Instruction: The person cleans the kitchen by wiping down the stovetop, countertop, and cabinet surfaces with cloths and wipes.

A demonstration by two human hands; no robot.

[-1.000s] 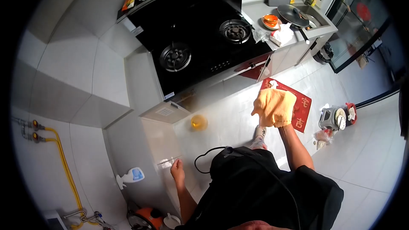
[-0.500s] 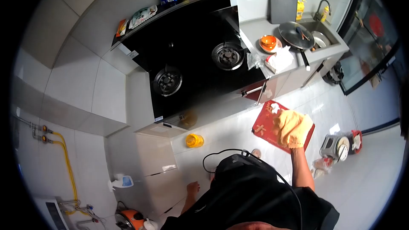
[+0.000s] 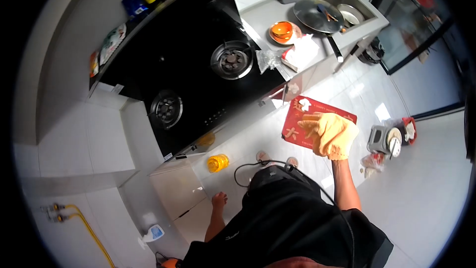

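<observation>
So my right hand (image 3: 329, 134) is in the orange-yellow glove (image 3: 341, 141), out in front of me over the red floor mat (image 3: 292, 120). Can't tell if those fingers are gripping anything. My bare left hand (image 3: 219, 199) hangs loose and released, fingers slightly bent, nearest the yellow container (image 3: 218, 163) on the floor by the cabinet (image 3: 173, 188).

I wore a black short-sleeved top (image 3: 302, 218) with a small pale marking (image 3: 232, 236). A thin black cable (image 3: 342, 213) trailed over it. A yellow-orange fabric glove (image 3: 338, 130) covered my right hand (image 3: 331, 135); my left hand (image 3: 219, 199) was bare.
</observation>
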